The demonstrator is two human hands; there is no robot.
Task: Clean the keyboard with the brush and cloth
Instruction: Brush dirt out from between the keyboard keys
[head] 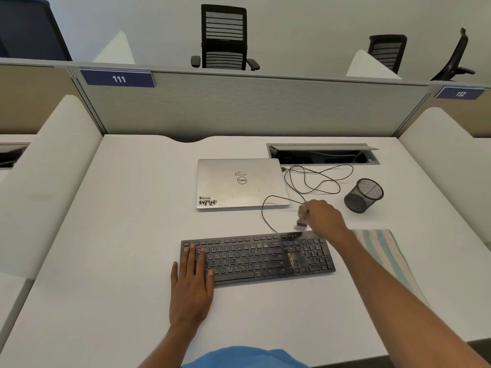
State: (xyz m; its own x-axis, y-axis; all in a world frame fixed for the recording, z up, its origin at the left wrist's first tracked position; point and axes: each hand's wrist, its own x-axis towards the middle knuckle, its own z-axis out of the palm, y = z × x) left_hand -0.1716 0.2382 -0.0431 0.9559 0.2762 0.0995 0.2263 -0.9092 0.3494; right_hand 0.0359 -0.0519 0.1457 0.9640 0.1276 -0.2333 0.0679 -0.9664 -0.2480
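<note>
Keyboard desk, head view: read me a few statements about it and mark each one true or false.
1. The left hand lies flat on the left end of the keyboard. True.
2. The laptop is open. False: its lid is shut.
3. The right hand holds the brush at the far edge of the keyboard, toward its right end. True.
4. The cloth lies on the keyboard. False: it lies on the desk, to the right of the keyboard.
5. The keys are all clean. False: speckled debris sits beside the number pad.
</note>
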